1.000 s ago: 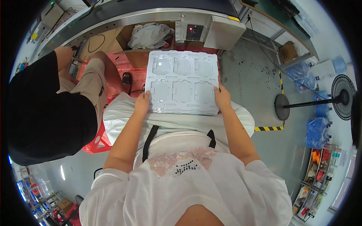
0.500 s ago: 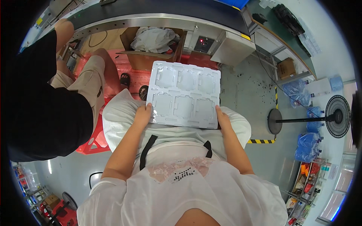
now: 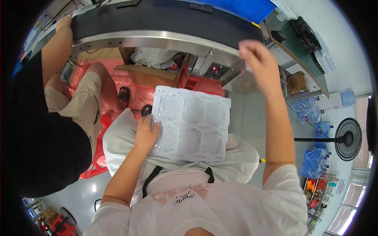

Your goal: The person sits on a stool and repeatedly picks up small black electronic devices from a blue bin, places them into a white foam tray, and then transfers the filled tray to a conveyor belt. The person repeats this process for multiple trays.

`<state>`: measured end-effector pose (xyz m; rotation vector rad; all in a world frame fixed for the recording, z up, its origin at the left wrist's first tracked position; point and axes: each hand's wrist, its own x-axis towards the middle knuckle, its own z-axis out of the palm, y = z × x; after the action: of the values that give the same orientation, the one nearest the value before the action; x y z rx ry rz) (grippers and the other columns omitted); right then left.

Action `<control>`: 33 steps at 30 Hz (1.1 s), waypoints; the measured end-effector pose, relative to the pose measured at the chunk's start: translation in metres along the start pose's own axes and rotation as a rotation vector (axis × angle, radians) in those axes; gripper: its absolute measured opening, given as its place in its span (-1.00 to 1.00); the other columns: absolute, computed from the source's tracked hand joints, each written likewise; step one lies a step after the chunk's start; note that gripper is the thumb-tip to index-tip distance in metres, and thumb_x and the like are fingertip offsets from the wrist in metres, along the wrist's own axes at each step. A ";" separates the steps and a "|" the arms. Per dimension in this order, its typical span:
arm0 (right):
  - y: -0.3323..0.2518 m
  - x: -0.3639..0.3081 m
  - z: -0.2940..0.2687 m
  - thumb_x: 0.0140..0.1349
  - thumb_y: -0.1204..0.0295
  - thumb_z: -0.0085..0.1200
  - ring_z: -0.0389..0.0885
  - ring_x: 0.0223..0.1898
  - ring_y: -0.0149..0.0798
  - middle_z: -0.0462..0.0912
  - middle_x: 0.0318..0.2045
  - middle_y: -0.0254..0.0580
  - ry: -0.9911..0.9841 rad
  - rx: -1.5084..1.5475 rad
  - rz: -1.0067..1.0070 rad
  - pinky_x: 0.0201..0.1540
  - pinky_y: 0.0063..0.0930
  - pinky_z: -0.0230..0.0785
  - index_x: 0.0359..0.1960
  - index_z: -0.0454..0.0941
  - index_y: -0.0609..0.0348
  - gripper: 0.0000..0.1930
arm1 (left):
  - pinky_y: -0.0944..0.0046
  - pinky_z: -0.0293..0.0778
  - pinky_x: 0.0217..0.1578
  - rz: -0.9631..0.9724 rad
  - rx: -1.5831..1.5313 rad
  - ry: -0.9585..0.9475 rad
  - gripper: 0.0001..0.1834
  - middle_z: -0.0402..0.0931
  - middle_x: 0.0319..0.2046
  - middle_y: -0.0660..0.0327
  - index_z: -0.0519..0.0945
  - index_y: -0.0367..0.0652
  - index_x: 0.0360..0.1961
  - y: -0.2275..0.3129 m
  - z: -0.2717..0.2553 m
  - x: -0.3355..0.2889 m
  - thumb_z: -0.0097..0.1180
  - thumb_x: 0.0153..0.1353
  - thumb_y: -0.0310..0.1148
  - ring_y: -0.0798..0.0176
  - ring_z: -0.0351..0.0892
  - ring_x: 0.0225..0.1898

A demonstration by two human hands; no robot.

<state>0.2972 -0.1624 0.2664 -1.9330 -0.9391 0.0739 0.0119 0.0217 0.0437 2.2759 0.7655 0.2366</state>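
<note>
A white plastic tray (image 3: 193, 125) with several moulded rectangular recesses lies across my lap. My left hand (image 3: 146, 135) grips its left edge, thumb on the upper face and the other fingers along the side. Up by the right end of the dark conveyor belt (image 3: 157, 19), my right hand (image 3: 260, 59) is raised off the tray. Motion blurs its fingers, so what they hold, if anything, is unclear. Two flat dark pieces lie on the belt: one piece (image 3: 201, 8) near the middle and another piece (image 3: 128, 4) further left.
A blue bin (image 3: 244, 8) stands beyond the belt. Under it sits an open cardboard box (image 3: 147, 74) with white plastic bags. At my left a co-worker (image 3: 59, 133) sits with an arm on the belt. A fan (image 3: 348, 138) stands at the right, near blue-wrapped bottles (image 3: 315, 162).
My right hand has let go of the tray's right edge and risen toward the belt. The view has tilted up, showing more of the belt and the dark pieces. My left hand stays on the tray.
</note>
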 end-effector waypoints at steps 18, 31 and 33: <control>0.017 0.134 -0.007 -0.02 0.31 0.22 0.54 -0.35 0.00 0.55 -0.45 -0.04 0.016 -0.927 -0.266 -0.30 -0.22 0.35 -0.40 0.56 0.24 -0.76 | 0.05 0.36 0.01 -0.056 0.532 0.564 -0.23 0.52 -0.11 -0.08 0.45 -0.31 0.02 0.212 -0.132 0.327 0.20 -0.03 0.15 -0.08 0.49 -0.01; 0.105 -0.167 0.153 0.30 0.10 -0.10 0.52 -0.49 0.04 0.53 -0.59 0.02 -0.175 -0.350 0.543 -0.39 -0.12 0.32 -0.63 0.44 0.27 -0.52 | 0.03 0.33 0.06 0.790 0.208 0.500 -0.25 0.45 -0.04 -0.20 0.45 -0.40 -0.02 0.203 -0.103 0.243 0.30 -0.09 0.01 -0.10 0.43 0.05; 0.102 -0.160 0.158 0.30 0.08 -0.15 0.56 -0.45 0.06 0.57 -0.55 0.03 -0.289 -0.506 0.537 -0.34 -0.08 0.36 -0.62 0.49 0.26 -0.50 | 0.14 0.26 0.12 0.949 0.194 0.442 -0.32 0.39 0.07 0.00 0.38 -0.23 0.15 0.184 -0.105 0.191 0.29 0.02 -0.18 -0.03 0.36 0.11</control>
<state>0.1784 -0.1743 0.0505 -2.6620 -0.6275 0.4769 0.2110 0.0891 0.2360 2.6478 -0.1740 1.1627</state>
